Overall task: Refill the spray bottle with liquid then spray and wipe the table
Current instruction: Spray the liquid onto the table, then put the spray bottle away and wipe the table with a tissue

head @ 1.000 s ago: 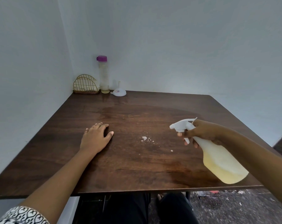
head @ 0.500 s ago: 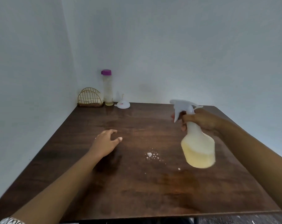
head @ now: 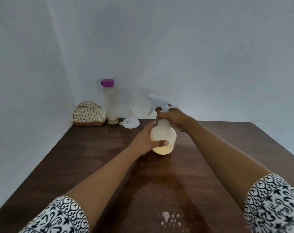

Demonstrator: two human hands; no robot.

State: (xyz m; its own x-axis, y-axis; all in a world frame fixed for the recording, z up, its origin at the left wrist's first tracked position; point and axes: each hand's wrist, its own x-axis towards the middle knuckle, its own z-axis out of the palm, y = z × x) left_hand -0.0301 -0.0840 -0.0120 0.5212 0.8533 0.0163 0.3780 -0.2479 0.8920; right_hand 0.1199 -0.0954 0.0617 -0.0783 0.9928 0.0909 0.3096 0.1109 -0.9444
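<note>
Both hands are clamped on the spray bottle [head: 163,140], which stands upright toward the middle of the table [head: 227,148], at about twelve o'clock from the person. The left hand [head: 148,140] wraps the round body from nine o'clock, thumb across the front. The right hand [head: 175,119] grips the neck from three o'clock, just under the white spray head [head: 158,102], whose nozzle points to nine o'clock. The base seems to rest on the wood, though the glow of the pale yellow liquid there makes that hard to confirm.

This looks like the grip for unscrewing the head. To do it well, the left hand should pin the body down and stop it turning, without squeezing the soft wall. The right hand should twist at the collar, not the trigger, and lift the dip tube straight up so it does not drip.

The funnel [head: 130,122] waits at eleven o'clock, the purple-capped bottle [head: 111,105] at ten. White droplets [head: 169,217] lie at six o'clock.
</note>
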